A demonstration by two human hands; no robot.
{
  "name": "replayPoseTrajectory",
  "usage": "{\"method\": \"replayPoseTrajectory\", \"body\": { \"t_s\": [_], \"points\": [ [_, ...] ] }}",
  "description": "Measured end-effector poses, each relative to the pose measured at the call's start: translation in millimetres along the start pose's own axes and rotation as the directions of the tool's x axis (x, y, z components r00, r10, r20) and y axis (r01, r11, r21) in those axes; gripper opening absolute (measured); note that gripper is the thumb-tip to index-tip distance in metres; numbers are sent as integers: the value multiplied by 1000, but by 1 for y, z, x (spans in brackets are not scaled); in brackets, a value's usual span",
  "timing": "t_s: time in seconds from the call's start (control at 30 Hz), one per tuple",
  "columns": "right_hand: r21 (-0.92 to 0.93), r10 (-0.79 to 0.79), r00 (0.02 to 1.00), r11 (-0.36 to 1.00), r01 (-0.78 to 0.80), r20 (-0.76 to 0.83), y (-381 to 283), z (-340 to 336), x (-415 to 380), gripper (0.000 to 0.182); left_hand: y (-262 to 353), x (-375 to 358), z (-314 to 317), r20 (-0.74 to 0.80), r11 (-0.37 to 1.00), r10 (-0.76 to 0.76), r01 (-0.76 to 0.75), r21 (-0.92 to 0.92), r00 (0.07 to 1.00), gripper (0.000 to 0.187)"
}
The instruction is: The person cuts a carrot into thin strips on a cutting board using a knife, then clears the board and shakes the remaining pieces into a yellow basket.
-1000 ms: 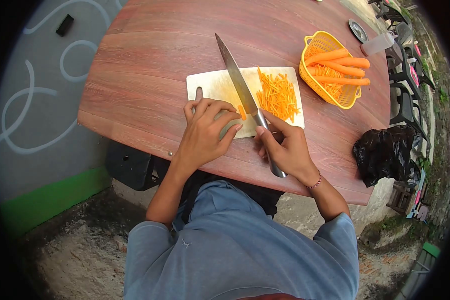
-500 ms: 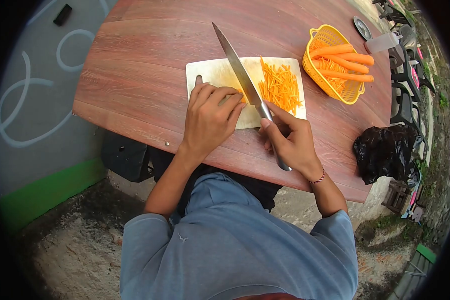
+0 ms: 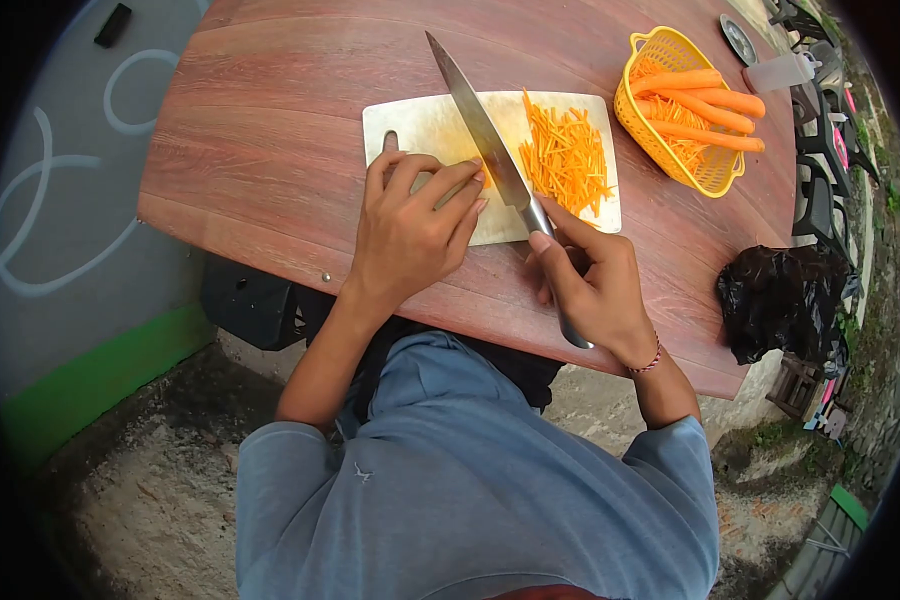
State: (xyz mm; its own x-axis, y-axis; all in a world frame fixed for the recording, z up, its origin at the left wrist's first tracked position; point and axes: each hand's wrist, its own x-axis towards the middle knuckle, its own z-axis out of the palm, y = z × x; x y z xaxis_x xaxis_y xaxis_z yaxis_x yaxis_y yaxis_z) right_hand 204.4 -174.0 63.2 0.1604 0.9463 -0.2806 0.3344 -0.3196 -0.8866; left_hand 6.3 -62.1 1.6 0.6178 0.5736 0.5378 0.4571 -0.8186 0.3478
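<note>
My right hand (image 3: 600,290) is wrapped around the handle of a large kitchen knife (image 3: 482,128). The blade points away from me and slants left across a white cutting board (image 3: 425,122). Just left of the blade, my left hand (image 3: 402,225) rests on the board with bent fingers. Its fingertips press on a small orange carrot piece (image 3: 487,174), mostly hidden beneath them. Right of the knife lies a heap of thin carrot strips (image 3: 568,158).
A yellow plastic basket (image 3: 633,108) at the back right holds several whole peeled carrots (image 3: 715,108) over more shreds. Behind it are a clear squeeze bottle (image 3: 778,72) and a metal plate (image 3: 738,40). A black plastic bag (image 3: 782,300) sits by the wooden table's (image 3: 270,130) right edge.
The view has shifted slightly, so the board and basket appear higher. My left fingers look a little more spread on the carrot piece. My right hand keeps its hold on the knife.
</note>
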Motion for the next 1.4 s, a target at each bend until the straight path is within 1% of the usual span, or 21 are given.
{"method": "replayPoseTrajectory", "body": {
  "t_s": [0.07,0.2,0.27,0.3,0.37,0.4,0.47,0.6,0.7,0.8,1.0,1.03,1.07,1.1,1.13,1.17,1.23,1.4],
  "points": [
    [-46,-46,999,998,45,-14,0,1,-2,42,2,2,-2,5,1000,-13,13,4,1000,23],
    [-59,-46,999,997,45,-13,-1,4,-4,43,4,2,-3,16,1000,-30,30,10,999,23],
    [-173,-107,994,980,102,-23,-1,5,-5,43,4,2,-2,15,999,-39,38,19,999,23],
    [-172,-106,994,980,100,-21,-3,6,-8,43,4,1,-2,16,999,-40,40,18,999,23],
    [-364,-252,968,902,231,-10,-10,9,-12,45,4,2,-2,24,999,-38,38,17,999,24],
    [-365,-249,968,903,229,-10,-10,12,-14,45,3,2,-2,25,999,-39,38,15,999,24],
    [-450,-341,940,839,306,4,-11,17,-16,49,2,2,-2,16,1000,-3,3,18,1000,26],
    [-505,-309,951,822,265,-3,-14,32,-23,53,1,2,-3,31,1000,3,-3,5,1000,28],
    [-582,-302,951,787,205,-73,-16,49,-28,53,1,1,-3,54,1000,-13,13,-8,998,30],
    [-582,-320,939,790,193,-122,-15,56,-21,50,0,0,-4,84,1000,-22,23,-13,996,30],
    [-537,-313,931,826,171,-186,-25,48,32,39,-4,-3,-2,57,998,-21,24,-62,998,30],
    [-489,-267,946,860,147,-185,-28,45,39,38,-4,-4,-1,50,998,-22,25,-66,998,30],
    [-493,-270,945,857,148,-187,-30,43,42,38,-4,-4,-1,44,997,-23,26,-69,999,30],
    [-431,-234,954,893,134,-188,-30,41,44,37,-4,-5,-1,39,997,-22,25,-71,999,30],
    [-366,-196,963,923,118,-185,-31,39,44,37,-4,-5,-1,36,997,-25,28,-70,999,30],
    [-370,-196,963,922,117,-183,-32,38,41,37,-3,-6,-1,35,997,-30,32,-70,999,30],
    [-324,-141,967,944,66,-213,-35,37,31,35,-3,-6,-1,30,997,-34,36,-73,999,30],
    [-301,-99,970,953,28,-224,-31,41,5,36,-3,-6,-1,31,997,-35,38,-73,999,30]
  ]
}}
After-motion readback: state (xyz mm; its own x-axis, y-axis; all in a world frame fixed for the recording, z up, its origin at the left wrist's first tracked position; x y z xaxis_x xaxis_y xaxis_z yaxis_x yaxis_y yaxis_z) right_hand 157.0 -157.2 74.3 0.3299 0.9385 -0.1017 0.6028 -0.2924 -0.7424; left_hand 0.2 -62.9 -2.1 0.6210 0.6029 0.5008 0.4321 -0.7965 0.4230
